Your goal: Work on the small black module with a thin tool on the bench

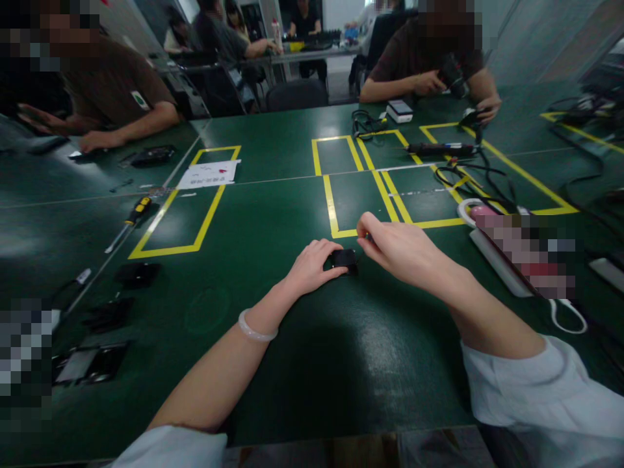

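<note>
A small black object (344, 259) lies on the green table (292, 338) near the middle of the view. My left hand (316, 265) grips it from the left, fingers behind and thumb in front. Just right of the object is my right hand (383, 242), its fingers curled into a pinch; whatever is between the fingertips is too small and hidden to name. A bracelet (257, 327) circles my left wrist.
Yellow tape outlines (336, 224) mark the table. At left are a screwdriver (134, 218), a paper sheet (209, 174) and several black parts (137, 275). Cables (480, 175) and a pink-cased item (517, 250) lie right. People sit across the table, one holding a drill (454, 77).
</note>
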The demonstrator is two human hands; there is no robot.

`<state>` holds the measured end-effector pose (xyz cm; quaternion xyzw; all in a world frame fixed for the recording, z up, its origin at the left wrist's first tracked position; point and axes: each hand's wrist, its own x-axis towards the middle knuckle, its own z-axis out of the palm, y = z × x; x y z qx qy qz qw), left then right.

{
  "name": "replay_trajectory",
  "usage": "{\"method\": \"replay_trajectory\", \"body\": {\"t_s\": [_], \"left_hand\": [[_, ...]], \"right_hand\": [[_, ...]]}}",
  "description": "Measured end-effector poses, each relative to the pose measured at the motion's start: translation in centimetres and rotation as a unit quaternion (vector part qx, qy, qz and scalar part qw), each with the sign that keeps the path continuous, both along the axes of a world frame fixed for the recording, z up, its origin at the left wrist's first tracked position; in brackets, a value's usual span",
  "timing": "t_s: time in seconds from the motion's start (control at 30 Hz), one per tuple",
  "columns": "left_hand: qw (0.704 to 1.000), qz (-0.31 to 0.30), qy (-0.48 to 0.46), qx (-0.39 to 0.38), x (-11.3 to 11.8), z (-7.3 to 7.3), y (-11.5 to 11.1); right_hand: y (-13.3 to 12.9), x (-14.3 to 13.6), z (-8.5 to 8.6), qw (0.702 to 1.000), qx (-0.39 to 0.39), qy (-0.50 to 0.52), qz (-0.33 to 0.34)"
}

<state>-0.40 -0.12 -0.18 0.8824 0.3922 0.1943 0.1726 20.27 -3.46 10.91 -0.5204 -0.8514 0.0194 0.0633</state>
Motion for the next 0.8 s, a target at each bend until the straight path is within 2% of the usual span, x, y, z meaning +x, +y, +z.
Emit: {"method": "replay_trajectory", "body": {"t_s": [0.2,0.4,0.63,0.8], "left_hand": [[1.0,0.002,0.001,-0.003,0.03,-0.02,0.03],[1.0,0.001,0.001,-0.005,0.07,0.06,0.0],[1.0,-0.001,-0.001,-0.002,0.02,0.05,0.03],[1.0,0.0,-0.003,-0.004,0.01,-0.01,0.07]], "right_hand": [[-0.27,-0.04,0.19,1.0,0.01,0.016,0.008],[-0.06,0.05,0.08,0.999,0.009,-0.032,-0.007],[-0.36,0.08,0.1,1.0,0.003,0.016,0.02],[-0.27,-0.09,0.17,1.0,-0.001,0.001,0.014]]}}
